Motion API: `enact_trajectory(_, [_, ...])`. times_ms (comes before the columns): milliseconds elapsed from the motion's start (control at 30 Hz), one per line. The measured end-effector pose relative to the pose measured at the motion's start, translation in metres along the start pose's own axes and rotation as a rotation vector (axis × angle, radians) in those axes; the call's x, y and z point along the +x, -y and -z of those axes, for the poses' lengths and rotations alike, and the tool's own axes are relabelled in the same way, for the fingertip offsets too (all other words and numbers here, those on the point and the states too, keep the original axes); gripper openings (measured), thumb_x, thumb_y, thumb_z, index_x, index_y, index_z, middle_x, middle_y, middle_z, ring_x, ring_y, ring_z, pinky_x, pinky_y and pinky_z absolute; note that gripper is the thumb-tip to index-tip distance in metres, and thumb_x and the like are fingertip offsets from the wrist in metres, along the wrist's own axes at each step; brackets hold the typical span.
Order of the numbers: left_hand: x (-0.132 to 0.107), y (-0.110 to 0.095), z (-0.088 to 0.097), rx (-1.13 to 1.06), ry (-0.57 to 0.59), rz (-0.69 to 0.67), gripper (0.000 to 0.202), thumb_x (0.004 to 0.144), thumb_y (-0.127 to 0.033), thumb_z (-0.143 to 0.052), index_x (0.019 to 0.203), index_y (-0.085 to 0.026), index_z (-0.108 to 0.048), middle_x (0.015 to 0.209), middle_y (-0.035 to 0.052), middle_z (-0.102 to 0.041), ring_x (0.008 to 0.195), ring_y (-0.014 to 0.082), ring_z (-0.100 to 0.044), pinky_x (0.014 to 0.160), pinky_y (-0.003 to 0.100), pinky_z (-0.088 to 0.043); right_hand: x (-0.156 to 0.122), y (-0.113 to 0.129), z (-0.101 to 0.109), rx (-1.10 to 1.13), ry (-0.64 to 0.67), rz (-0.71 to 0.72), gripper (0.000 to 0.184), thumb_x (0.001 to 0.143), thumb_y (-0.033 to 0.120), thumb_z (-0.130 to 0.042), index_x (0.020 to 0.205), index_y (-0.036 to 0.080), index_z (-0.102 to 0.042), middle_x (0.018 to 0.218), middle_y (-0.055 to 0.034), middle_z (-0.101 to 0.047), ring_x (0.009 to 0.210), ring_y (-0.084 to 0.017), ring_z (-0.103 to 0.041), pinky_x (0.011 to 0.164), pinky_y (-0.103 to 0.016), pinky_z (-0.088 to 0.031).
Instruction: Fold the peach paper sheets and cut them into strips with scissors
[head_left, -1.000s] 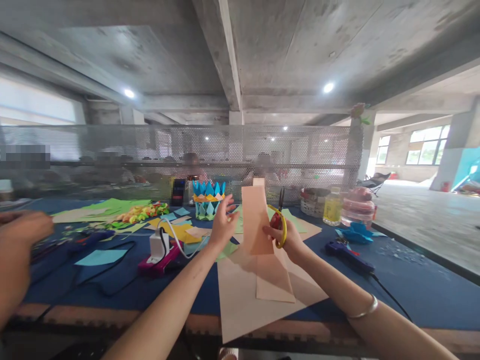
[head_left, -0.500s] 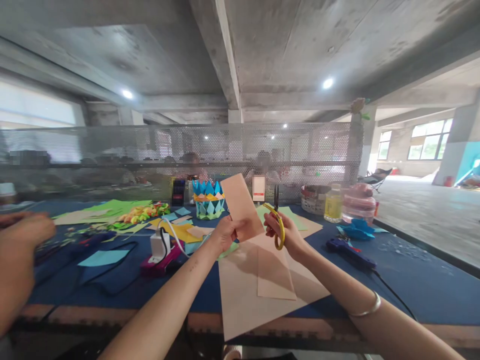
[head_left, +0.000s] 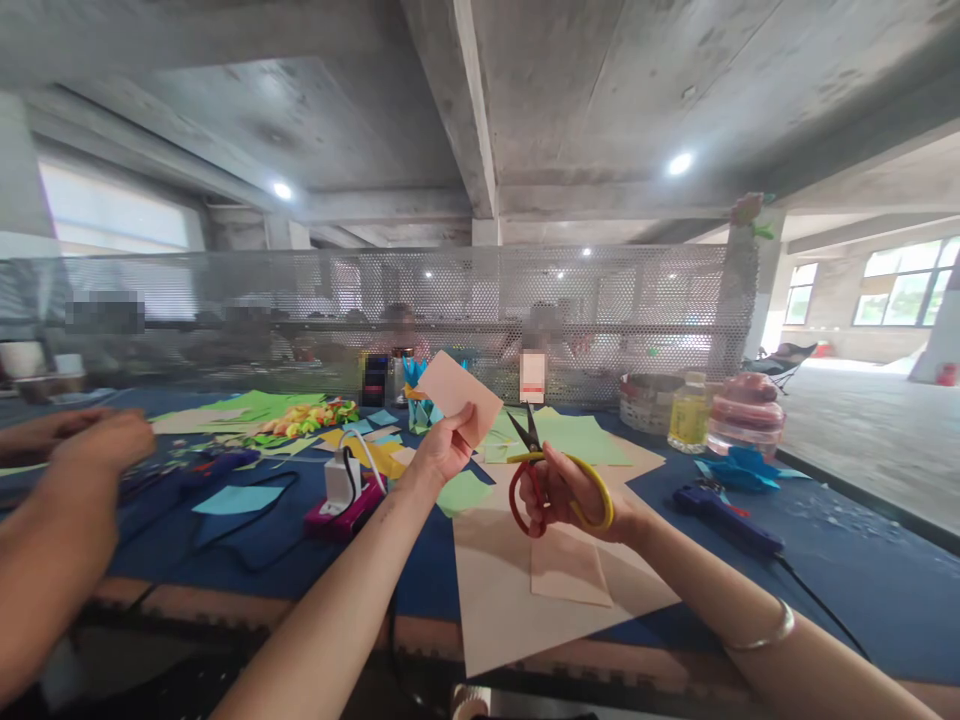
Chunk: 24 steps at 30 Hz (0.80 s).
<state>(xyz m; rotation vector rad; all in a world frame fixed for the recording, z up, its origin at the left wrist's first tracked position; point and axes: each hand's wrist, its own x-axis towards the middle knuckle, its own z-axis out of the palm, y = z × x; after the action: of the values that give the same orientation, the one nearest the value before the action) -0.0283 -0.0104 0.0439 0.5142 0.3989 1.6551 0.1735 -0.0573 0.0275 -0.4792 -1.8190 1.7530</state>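
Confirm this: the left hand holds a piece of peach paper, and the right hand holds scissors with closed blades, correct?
The blades aren't closed: the head view shows them open. The left hand holds peach paper, and the right hand holds scissors.

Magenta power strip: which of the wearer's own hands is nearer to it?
Left. The left hand, holding a peach paper piece, is to the right of the magenta power strip; the right hand, holding scissors, is farther right.

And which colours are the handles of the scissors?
A red handle and a yellow handle; head view.
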Motion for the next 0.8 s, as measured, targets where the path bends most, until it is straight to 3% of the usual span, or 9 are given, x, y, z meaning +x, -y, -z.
enact_trajectory(167, [0.0, 0.0028, 0.0011, 0.007, 0.025, 0.026, 0.012, 0.081, -0.004, -0.059, 0.088, -0.011, -0.065, 0.078, 0.0063, -0.073, 0.068, 0.0145, -0.07, 0.065, 0.022, -0.058, -0.0005, 0.0005, 0.0003, -0.028, 0.002, -0.012, 0.066, 0.088, 0.068, -0.022, 0.073, 0.015, -0.057, 0.067, -0.0023, -0.055, 0.058, -0.013, -0.055, 0.064, -0.029, -0.046])
enact_trajectory(800, [-0.0029, 0.0021, -0.0011, 0.029, 0.046, 0.041, 0.012, 0.083, -0.004, -0.056, 0.087, -0.011, -0.065, 0.079, 0.0069, -0.073, 0.069, 0.0152, -0.07, 0.064, 0.023, -0.058, -0.0017, -0.0011, 0.0014, -0.124, 0.006, 0.012, 0.069, 0.087, 0.071, -0.018, 0.071, 0.016, -0.056, 0.068, -0.0029, -0.056, 0.057, -0.012, -0.053, 0.064, -0.028, -0.045])
